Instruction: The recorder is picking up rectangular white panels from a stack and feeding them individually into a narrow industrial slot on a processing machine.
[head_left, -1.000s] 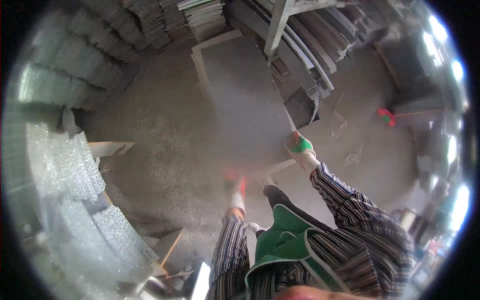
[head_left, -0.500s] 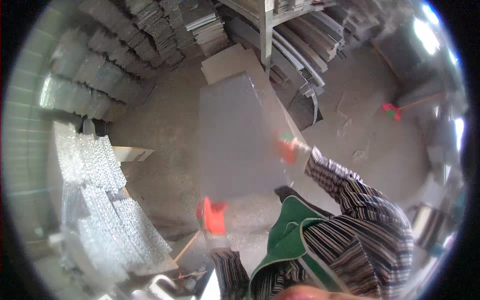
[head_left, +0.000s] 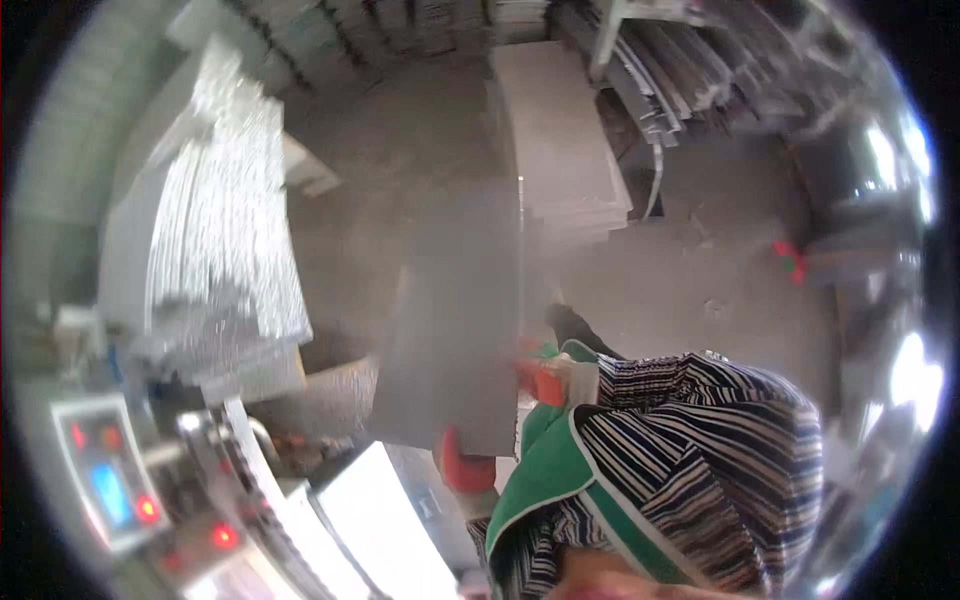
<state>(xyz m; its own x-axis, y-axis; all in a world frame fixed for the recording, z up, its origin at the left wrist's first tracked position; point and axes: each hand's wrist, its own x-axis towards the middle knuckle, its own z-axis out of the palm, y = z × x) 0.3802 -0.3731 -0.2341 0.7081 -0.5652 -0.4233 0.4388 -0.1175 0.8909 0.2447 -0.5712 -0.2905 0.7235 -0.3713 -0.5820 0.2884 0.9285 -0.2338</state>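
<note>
I see the left hand (head_left: 467,468) pinching the near edge of a grey panel (head_left: 450,310); right hand (head_left: 543,380), blurred, grips its right edge. Panel's held before the body; pale stacked boards (head_left: 560,140) beyond, shiny stack (head_left: 225,220) left.

Left hand (head_left: 466,470): red-gloved, set low, closed in grip. Right hand (head_left: 543,380): red-gloved, blurred, farther forward, also gripping. Right elbow (head_left: 788,405): bent sharply, flared outward. Right forearm (head_left: 655,382): pointing inward. Left forearm (head_left: 480,535): mostly hidden.
</note>
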